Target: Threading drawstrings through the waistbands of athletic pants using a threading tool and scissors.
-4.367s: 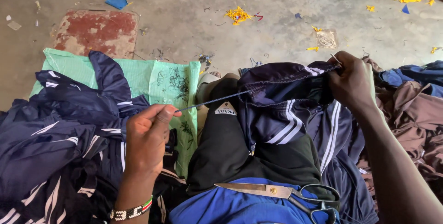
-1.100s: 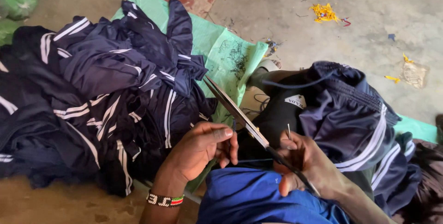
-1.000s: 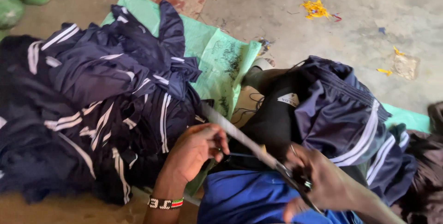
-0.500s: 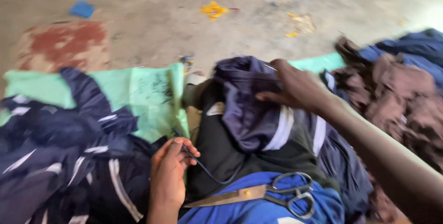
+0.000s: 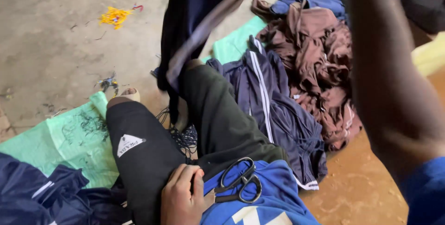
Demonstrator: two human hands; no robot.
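Observation:
My left hand (image 5: 181, 197) rests with curled fingers on my black trouser leg (image 5: 148, 155); nothing shows in it. Just right of it, black-handled scissors (image 5: 241, 181) lie on my blue shirt (image 5: 273, 202), their blades pointing toward the hand. My right arm (image 5: 389, 90) is raised across the right side, and its hand is out of the frame. A navy garment with a pale stripe (image 5: 199, 25) hangs from the top edge down to my knees. A tangle of dark thread (image 5: 185, 137) lies between my legs.
A green sheet (image 5: 69, 137) covers the concrete floor on the left. Navy striped garments (image 5: 278, 109) lie right of my legs, a brown clothes heap (image 5: 324, 67) beyond them, more navy clothes (image 5: 37, 197) at the bottom left. Yellow scraps (image 5: 115, 16) lie far left.
The scissors were put down on my lap. My right arm has lifted the navy garment high off my knees. My left hand has come to rest on my leg.

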